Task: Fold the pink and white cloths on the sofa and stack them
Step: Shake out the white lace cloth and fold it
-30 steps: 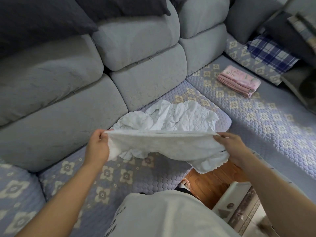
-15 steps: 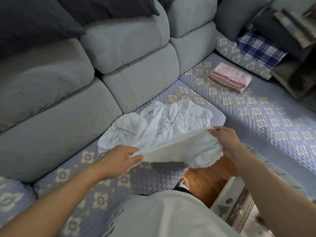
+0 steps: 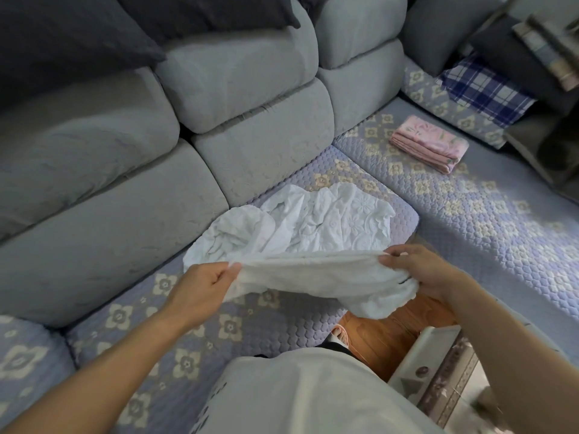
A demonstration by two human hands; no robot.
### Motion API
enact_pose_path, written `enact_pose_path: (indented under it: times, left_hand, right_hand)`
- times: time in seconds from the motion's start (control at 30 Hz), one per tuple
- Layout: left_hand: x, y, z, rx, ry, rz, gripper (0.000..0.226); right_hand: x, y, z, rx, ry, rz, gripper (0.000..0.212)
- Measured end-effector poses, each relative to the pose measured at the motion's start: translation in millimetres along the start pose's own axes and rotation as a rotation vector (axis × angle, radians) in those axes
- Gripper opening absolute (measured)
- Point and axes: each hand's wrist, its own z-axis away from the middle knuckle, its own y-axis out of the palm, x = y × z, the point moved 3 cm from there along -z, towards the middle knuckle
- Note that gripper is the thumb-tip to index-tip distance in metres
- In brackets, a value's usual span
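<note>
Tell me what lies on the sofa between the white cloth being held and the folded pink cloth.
In the head view, only bare quilted floral seat cover lies between the white cloth and the folded pink cloth; the seam between two seat cushions crosses it.

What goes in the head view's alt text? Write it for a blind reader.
Two hands, left hand and right hand, hold a white cloth stretched over a sofa. A folded pink cloth lies farther right on the seat.
</note>
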Motion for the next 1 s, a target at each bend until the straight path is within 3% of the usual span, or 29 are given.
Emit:
enact_pose_path:
  times: [0.07, 0.17, 0.23, 0.33, 0.4, 0.47, 0.53, 0.63, 0.8, 0.93, 1.0]
  left_hand:
    - [13, -1, -8, -0.019, -0.078, -0.178, 0.053]
    - [28, 5, -15, 0.079, -0.034, -0.321, 0.042]
    - [28, 8, -15, 0.163, -0.002, -0.267, 0.025]
    - [20, 11, -12, 0.251, -0.019, -0.24, 0.021]
    - [13, 14, -10, 0.334, -0.002, -0.371, 0.017]
    - [-3, 21, -6, 0.354, 0.055, -0.479, 0.039]
    - [-31, 31, -3, 0.314, 0.155, -0.468, 0.057]
    - [-72, 55, -1, 0.363, 0.255, -0.256, 0.063]
    - [-86, 77, -4, 0.352, 0.22, -0.026, 0.021]
    - [-70, 76, -1, 0.436, 0.132, -0.18, 0.029]
    - [-63, 76, 4, 0.47, 0.11, -0.222, 0.02]
  right_hand:
    - [-3, 2, 1, 0.115, 0.046, 0.047, 0.033]
    - [-3, 13, 5, 0.282, 0.068, 0.045, 0.018]
    - [0, 18, 7, 0.303, 0.055, -0.002, 0.017]
    - [4, 20, 8, 0.283, 0.013, -0.08, 0.027]
    - [9, 22, 10, 0.287, -0.016, -0.074, 0.028]
    - [20, 33, 17, 0.347, -0.053, 0.013, 0.024]
    - [34, 50, 25, 0.409, -0.106, 0.17, 0.022]
    - [50, 72, 32, 0.441, -0.166, 0.291, 0.015]
    - [59, 85, 36, 0.493, -0.204, 0.372, 0.014]
    - [60, 65, 37, 0.404, -0.199, 0.335, 0.015]
    - [58, 59, 39, 0.361, -0.187, 0.316, 0.019]
